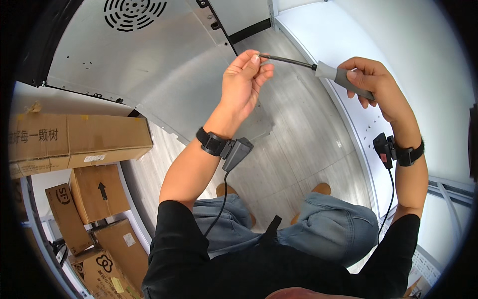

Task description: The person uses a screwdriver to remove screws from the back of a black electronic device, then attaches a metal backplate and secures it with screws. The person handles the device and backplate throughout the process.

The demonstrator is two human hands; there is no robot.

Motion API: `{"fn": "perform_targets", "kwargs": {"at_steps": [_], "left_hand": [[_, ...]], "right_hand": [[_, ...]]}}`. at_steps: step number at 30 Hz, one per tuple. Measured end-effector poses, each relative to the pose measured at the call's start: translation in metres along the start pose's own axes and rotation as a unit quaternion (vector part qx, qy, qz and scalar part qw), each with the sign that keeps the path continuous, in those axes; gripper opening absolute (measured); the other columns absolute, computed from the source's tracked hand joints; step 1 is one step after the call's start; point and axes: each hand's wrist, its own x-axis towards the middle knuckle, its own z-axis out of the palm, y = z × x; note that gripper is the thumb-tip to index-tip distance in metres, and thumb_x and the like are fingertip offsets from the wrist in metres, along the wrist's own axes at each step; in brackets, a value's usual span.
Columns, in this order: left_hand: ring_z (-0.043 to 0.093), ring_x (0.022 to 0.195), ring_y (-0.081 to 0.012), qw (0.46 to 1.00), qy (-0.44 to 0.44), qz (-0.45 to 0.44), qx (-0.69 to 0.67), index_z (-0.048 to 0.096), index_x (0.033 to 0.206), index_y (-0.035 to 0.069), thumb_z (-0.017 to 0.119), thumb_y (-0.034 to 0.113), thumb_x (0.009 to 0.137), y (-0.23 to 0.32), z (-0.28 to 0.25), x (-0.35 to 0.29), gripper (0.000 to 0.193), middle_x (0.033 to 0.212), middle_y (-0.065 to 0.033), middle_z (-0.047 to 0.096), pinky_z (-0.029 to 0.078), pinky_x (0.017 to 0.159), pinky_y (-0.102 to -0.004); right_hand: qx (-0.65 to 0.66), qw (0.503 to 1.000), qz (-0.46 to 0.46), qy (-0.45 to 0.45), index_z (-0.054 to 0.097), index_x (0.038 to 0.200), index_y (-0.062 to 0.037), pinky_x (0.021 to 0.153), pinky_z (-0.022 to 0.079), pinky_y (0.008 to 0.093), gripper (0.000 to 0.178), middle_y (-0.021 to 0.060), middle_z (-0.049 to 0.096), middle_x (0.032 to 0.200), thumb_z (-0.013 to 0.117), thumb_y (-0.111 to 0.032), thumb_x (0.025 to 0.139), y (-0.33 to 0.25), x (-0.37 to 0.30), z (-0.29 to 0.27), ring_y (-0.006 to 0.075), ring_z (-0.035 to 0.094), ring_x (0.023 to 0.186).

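My right hand (pixel 368 82) is wrapped round the grey handle of a screwdriver (pixel 293 62), whose dark shaft points left. At the tip, the thumb and forefinger of my left hand (pixel 245 79) pinch together. Whether a small screw sits between those fingers is too small to tell. Beyond my left hand stands a large silver metal panel (pixel 164 65) with black edges and a round pattern of vent slots. Several small screws (pixel 368 130) lie scattered on the white shelf (pixel 343 55), below my right hand.
Cardboard boxes (pixel 109 134) are stacked on a rack at the left. Grey plank flooring (pixel 294 134) shows between the panel and the white shelf. Each wrist wears a black strap with a small device and a cable (pixel 225 199) running down toward my body.
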Motion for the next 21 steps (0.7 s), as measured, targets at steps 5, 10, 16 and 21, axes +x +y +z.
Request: {"fn": "perform_targets", "kwargs": {"at_steps": [5,10,16,21], "left_hand": [[0.066,0.085,-0.0197,1.000,0.000,0.010,-0.017,0.058,0.102,0.004,0.050,0.009,0.098,0.024,0.001,0.003,0.011,0.096,-0.0090,0.064,0.057,0.076,-0.0293],[0.066,0.085,-0.0216,0.999,-0.001,0.021,-0.041,0.056,0.102,0.002,0.046,0.010,0.099,0.041,-0.008,0.001,0.014,0.096,-0.0108,0.064,0.057,0.076,-0.0306],[0.066,0.078,-0.0216,0.997,-0.030,0.067,-0.005,0.054,0.099,0.002,0.046,0.010,0.095,0.078,-0.008,-0.002,0.012,0.092,-0.0127,0.064,0.057,0.071,-0.0329],[0.065,0.076,-0.0226,0.996,-0.029,0.084,0.012,0.056,0.099,0.001,0.046,0.012,0.095,0.092,-0.002,-0.002,0.015,0.092,-0.0134,0.063,0.057,0.069,-0.0331]], "right_hand": [[-0.038,0.998,-0.025,0.032,0.067,0.096,-0.0052,0.040,0.028,0.0219,0.025,0.0018,0.058,0.062,0.055,-0.024,0.086,-0.036,-0.005,0.014,0.0064,0.046,0.044],[-0.024,0.999,-0.029,0.028,0.065,0.100,-0.0061,0.040,0.029,0.0199,0.025,0.0019,0.059,0.063,0.057,-0.026,0.087,-0.054,-0.009,0.032,0.0051,0.048,0.044],[0.094,0.993,-0.058,0.042,0.061,0.103,-0.0059,0.038,0.027,0.0162,0.024,0.0023,0.063,0.068,0.064,-0.021,0.083,-0.045,-0.005,0.058,0.0044,0.050,0.044],[0.243,0.966,-0.083,0.022,0.057,0.107,-0.0032,0.040,0.029,0.0175,0.036,0.0052,0.066,0.080,0.069,-0.015,0.075,-0.026,-0.011,0.089,0.0062,0.055,0.051]]}}
